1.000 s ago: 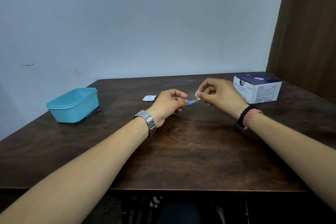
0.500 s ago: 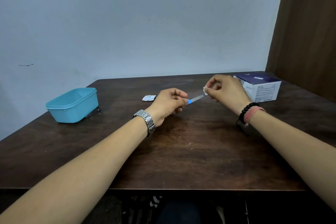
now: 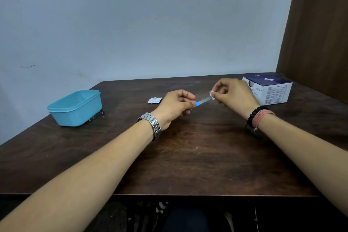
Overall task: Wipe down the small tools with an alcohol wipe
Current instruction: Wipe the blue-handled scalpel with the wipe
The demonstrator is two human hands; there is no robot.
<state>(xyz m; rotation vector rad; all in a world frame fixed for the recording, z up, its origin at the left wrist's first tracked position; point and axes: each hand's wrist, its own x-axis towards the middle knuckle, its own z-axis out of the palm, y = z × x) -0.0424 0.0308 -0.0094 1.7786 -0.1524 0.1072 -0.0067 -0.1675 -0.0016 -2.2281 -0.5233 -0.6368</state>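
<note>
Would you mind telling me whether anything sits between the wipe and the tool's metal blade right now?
Nothing visible does. The right hand pinches the white wipe directly around the far end of the thin tool, while the left hand grips its blue handle end above the table.
</note>
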